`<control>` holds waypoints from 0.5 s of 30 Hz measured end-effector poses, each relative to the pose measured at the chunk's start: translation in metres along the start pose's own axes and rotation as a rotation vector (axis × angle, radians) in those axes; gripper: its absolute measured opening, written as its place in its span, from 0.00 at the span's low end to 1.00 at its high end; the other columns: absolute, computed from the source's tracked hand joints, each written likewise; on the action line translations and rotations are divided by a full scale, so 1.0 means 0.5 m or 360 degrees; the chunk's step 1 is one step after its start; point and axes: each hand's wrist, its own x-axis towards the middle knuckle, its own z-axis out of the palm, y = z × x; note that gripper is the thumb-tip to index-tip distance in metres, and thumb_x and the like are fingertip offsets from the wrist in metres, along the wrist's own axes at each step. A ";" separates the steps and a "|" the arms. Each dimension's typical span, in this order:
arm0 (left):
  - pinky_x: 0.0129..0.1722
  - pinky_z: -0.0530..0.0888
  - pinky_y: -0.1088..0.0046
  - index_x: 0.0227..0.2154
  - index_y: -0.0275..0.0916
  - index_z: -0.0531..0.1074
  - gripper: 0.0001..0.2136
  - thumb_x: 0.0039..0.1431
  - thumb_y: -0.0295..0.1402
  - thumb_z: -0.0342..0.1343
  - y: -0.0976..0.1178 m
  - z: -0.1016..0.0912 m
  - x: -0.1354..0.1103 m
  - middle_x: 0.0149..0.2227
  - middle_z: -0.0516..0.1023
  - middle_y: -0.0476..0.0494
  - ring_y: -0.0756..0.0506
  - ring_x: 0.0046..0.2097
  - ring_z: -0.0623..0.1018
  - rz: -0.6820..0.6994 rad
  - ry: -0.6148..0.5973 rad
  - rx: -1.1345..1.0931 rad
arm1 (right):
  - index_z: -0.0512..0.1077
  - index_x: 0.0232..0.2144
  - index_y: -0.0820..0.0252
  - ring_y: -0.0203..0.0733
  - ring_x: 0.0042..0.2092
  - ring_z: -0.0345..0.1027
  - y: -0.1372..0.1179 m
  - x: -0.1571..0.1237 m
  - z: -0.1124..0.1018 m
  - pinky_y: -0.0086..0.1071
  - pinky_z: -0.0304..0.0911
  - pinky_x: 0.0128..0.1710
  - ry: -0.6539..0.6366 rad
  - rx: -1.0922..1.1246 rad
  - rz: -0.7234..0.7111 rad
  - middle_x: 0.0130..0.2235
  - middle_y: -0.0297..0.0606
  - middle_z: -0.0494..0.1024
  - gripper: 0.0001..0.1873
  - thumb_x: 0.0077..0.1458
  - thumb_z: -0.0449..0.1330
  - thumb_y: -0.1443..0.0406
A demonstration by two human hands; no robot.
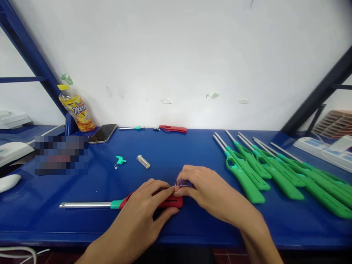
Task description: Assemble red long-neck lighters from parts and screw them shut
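Note:
A red long-nosed lighter (174, 201) lies on the blue table, its metal tube (85, 205) and green collar pointing left. My left hand (148, 203) is closed over its red handle, thumb along the near side and fingers across the top. Pinched in my right hand (205, 189) is a small tool with a clear purple, ribbed handle (184, 183), which looks like a screwdriver. Its tip is hidden by my fingers, at the far edge of the red handle. Beyond the hands lie a clear fuel tank (143, 161) and a green plastic trigger piece (120, 160).
Several green long-nosed lighters (247, 183) are spread on the right. By the wall lie a red handle half (173, 128) and a metal rod with wires (132, 128). A phone (103, 133) and a drink bottle (78, 112) stand at the back left, near a white mouse (9, 183).

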 end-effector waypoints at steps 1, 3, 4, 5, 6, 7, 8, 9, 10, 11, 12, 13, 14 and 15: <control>0.47 0.79 0.63 0.49 0.46 0.78 0.11 0.67 0.27 0.63 0.000 0.000 0.001 0.47 0.81 0.47 0.42 0.46 0.81 -0.0006 -0.0001 -0.0006 | 0.77 0.37 0.53 0.40 0.42 0.71 0.000 0.000 0.000 0.33 0.57 0.40 -0.0004 -0.0004 -0.0005 0.41 0.30 0.78 0.07 0.69 0.61 0.65; 0.46 0.79 0.64 0.49 0.47 0.78 0.10 0.67 0.27 0.62 0.000 0.000 0.002 0.47 0.81 0.48 0.43 0.46 0.81 -0.0011 -0.0002 -0.0017 | 0.77 0.37 0.54 0.40 0.42 0.71 0.001 0.000 0.000 0.33 0.57 0.40 -0.0016 -0.0012 -0.0008 0.41 0.31 0.78 0.07 0.70 0.61 0.64; 0.46 0.79 0.65 0.49 0.47 0.78 0.10 0.67 0.27 0.62 0.000 0.001 0.002 0.47 0.81 0.48 0.43 0.46 0.81 -0.0015 -0.0004 -0.0023 | 0.77 0.37 0.54 0.40 0.42 0.71 0.002 0.000 0.000 0.33 0.57 0.41 -0.0020 -0.0013 -0.0008 0.41 0.31 0.78 0.07 0.70 0.61 0.64; 0.47 0.79 0.65 0.49 0.47 0.78 0.11 0.67 0.27 0.62 0.000 0.001 0.002 0.47 0.81 0.48 0.43 0.46 0.81 -0.0019 -0.0005 -0.0029 | 0.77 0.37 0.54 0.41 0.42 0.71 0.002 0.001 0.000 0.33 0.57 0.41 -0.0022 -0.0012 -0.0008 0.41 0.32 0.78 0.07 0.70 0.61 0.64; 0.47 0.79 0.65 0.49 0.47 0.78 0.11 0.67 0.27 0.63 0.000 0.001 0.003 0.47 0.81 0.48 0.43 0.46 0.81 -0.0022 -0.0004 -0.0033 | 0.77 0.37 0.54 0.41 0.43 0.71 0.003 0.001 0.001 0.33 0.57 0.41 -0.0025 -0.0008 -0.0010 0.41 0.32 0.78 0.07 0.70 0.61 0.64; 0.47 0.79 0.66 0.49 0.46 0.78 0.11 0.66 0.26 0.63 0.000 0.001 0.002 0.47 0.81 0.48 0.43 0.46 0.81 -0.0025 -0.0004 -0.0035 | 0.77 0.37 0.54 0.41 0.43 0.71 0.004 0.002 0.002 0.33 0.57 0.41 -0.0024 -0.0005 -0.0014 0.41 0.32 0.78 0.07 0.70 0.61 0.64; 0.47 0.79 0.66 0.49 0.46 0.78 0.12 0.66 0.26 0.63 -0.001 0.001 0.002 0.47 0.81 0.48 0.43 0.46 0.81 -0.0029 -0.0006 -0.0034 | 0.77 0.38 0.54 0.41 0.43 0.71 0.005 0.002 0.003 0.33 0.57 0.41 -0.0026 -0.0005 -0.0019 0.41 0.32 0.78 0.07 0.70 0.60 0.64; 0.47 0.79 0.66 0.49 0.46 0.78 0.12 0.66 0.26 0.64 -0.001 0.001 0.002 0.47 0.81 0.48 0.43 0.46 0.81 -0.0033 -0.0007 -0.0032 | 0.76 0.38 0.54 0.41 0.43 0.72 0.005 0.003 0.004 0.33 0.57 0.41 -0.0023 -0.0005 -0.0026 0.42 0.32 0.78 0.07 0.70 0.60 0.64; 0.47 0.79 0.66 0.49 0.46 0.79 0.12 0.65 0.26 0.65 -0.001 0.001 0.001 0.46 0.81 0.48 0.43 0.46 0.81 -0.0034 -0.0006 -0.0029 | 0.76 0.38 0.54 0.41 0.43 0.72 0.005 0.004 0.004 0.33 0.57 0.41 -0.0021 -0.0005 -0.0030 0.42 0.32 0.79 0.07 0.70 0.60 0.64; 0.47 0.79 0.66 0.49 0.46 0.79 0.13 0.64 0.25 0.65 0.000 0.001 0.001 0.46 0.81 0.48 0.43 0.45 0.81 -0.0036 -0.0007 -0.0026 | 0.76 0.38 0.54 0.41 0.43 0.72 0.005 0.005 0.005 0.33 0.57 0.41 -0.0018 -0.0004 -0.0034 0.42 0.32 0.79 0.07 0.70 0.60 0.64; 0.46 0.79 0.66 0.49 0.46 0.79 0.14 0.64 0.25 0.65 0.000 0.001 0.000 0.46 0.81 0.49 0.44 0.45 0.81 -0.0045 -0.0013 -0.0024 | 0.76 0.37 0.54 0.40 0.43 0.72 0.004 0.006 0.005 0.33 0.57 0.41 -0.0016 -0.0003 -0.0034 0.41 0.32 0.79 0.07 0.70 0.60 0.65; 0.46 0.79 0.66 0.49 0.46 0.79 0.14 0.63 0.24 0.66 0.000 0.001 0.000 0.45 0.81 0.49 0.44 0.45 0.81 -0.0052 -0.0018 -0.0021 | 0.76 0.37 0.54 0.40 0.42 0.72 0.003 0.006 0.005 0.32 0.57 0.41 -0.0015 -0.0002 -0.0031 0.41 0.32 0.79 0.07 0.70 0.60 0.65; 0.45 0.79 0.66 0.49 0.46 0.80 0.15 0.62 0.23 0.66 0.001 0.001 0.000 0.44 0.81 0.49 0.44 0.44 0.81 -0.0059 -0.0020 -0.0017 | 0.76 0.36 0.54 0.40 0.42 0.72 0.002 0.006 0.005 0.32 0.57 0.40 -0.0012 0.0003 -0.0027 0.41 0.32 0.79 0.08 0.70 0.60 0.65; 0.45 0.79 0.66 0.49 0.46 0.80 0.15 0.62 0.22 0.66 0.001 0.001 0.000 0.44 0.81 0.49 0.44 0.44 0.81 -0.0067 -0.0026 -0.0012 | 0.76 0.36 0.54 0.40 0.42 0.72 0.001 0.006 0.005 0.32 0.57 0.40 -0.0004 0.0012 -0.0023 0.41 0.32 0.79 0.08 0.70 0.60 0.65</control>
